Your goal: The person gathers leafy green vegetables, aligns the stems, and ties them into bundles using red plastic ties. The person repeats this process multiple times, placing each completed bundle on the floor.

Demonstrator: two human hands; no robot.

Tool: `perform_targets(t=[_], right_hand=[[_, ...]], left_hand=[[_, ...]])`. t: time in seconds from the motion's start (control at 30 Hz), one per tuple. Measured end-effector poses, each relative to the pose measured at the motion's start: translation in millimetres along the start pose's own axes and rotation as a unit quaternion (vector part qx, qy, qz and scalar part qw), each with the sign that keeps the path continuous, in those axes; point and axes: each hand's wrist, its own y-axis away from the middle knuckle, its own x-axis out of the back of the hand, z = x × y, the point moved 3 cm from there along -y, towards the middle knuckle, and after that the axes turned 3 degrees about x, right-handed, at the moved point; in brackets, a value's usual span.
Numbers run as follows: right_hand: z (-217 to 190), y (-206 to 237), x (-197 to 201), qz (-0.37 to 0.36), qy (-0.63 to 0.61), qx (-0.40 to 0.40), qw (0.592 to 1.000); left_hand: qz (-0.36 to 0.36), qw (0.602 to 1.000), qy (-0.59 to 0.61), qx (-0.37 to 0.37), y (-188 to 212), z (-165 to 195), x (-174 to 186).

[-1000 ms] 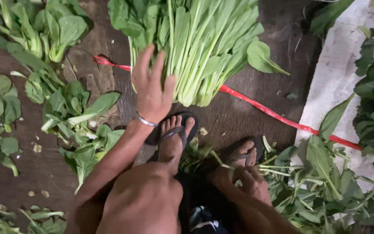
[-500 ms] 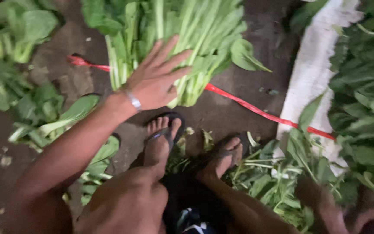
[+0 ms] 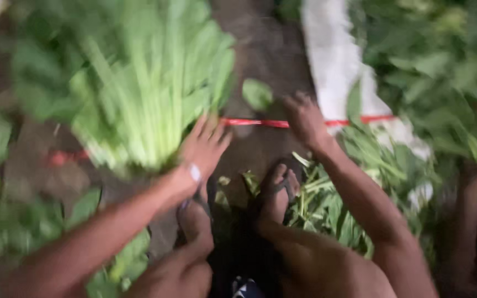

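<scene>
My left hand [image 3: 202,149] is open, its fingers spread against the cut ends of the big bunch of long green leafy stalks [image 3: 144,94]. The stalks point away from me, leaves at the far end. Right of the bunch, my right hand [image 3: 305,118] rests on the thin red plastic string [image 3: 260,123]; I cannot tell if it grips.

Your shot's dim and heavily motion-blurred, nothing's sharp anywhere. Light is soft and flat, the white sheet [image 3: 332,83] glares pale, and the corners go dark.
</scene>
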Motion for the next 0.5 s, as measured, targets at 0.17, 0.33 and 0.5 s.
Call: perform_targets(t=[0.17, 0.33, 0.5], right_hand=[[15.3, 243.2, 33.1, -0.479, 0.188, -0.124, 0.849], [41.7, 308.1, 87.2, -0.214, -0.175, -0.301, 0.913], [165.0, 160.6, 99.4, 0.025, -0.05, -0.383, 0.922]], left_hand=[[-0.155, 0.984, -0.09, -0.024, 11.7, 35.2, -30.0], [0.026, 0.995, -0.085, 0.047, -55.9, 50.2, -33.2], [0.097, 0.982, -0.103, 0.124, -85.0, 56.5, -56.8]])
